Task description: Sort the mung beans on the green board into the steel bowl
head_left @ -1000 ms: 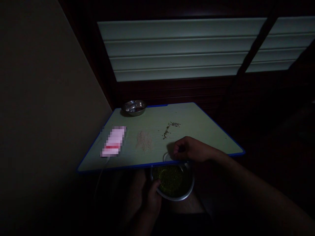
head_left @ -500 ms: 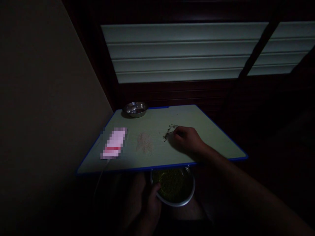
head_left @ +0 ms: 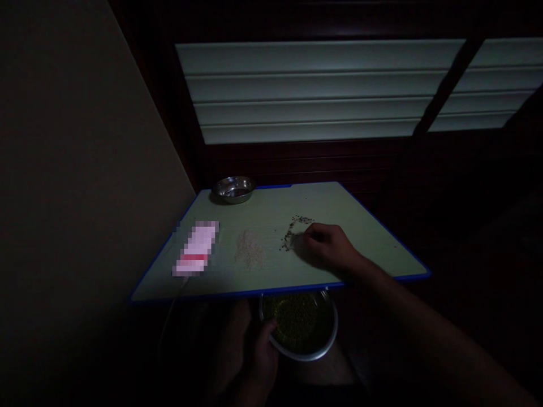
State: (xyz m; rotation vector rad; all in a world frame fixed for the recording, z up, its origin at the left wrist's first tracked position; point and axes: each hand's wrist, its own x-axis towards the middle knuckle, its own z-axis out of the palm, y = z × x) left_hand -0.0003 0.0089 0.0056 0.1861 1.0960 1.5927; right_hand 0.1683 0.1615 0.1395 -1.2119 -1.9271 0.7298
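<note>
My left hand (head_left: 265,351) grips the left rim of a metal bowl (head_left: 306,356), its thumb over the edge. Small green beans (head_left: 297,316) fill much of that bowl, which sits below the table's near edge, over my legs. On the table (head_left: 360,217), my right hand (head_left: 330,243) is closed, fingertips pinched and turned left; whatever they hold is too small and dark to make out. Just left of those fingertips lies a loose curved line of small dark grains (head_left: 290,230). A patch of pale, fine grains (head_left: 249,250) is spread farther left.
A shallow metal bowl (head_left: 224,195) with a little dark content stands at the table's back left corner. Nearer on the left lies a blurred-out phone-like slab (head_left: 197,246), a cable (head_left: 168,314) hanging from it. A wall (head_left: 85,141) and louvred panels (head_left: 314,85) enclose the table.
My right hand has drawn slightly right and back from the dark grains, uncovering more of them. The left hand still grips the bowl of green beans.
</note>
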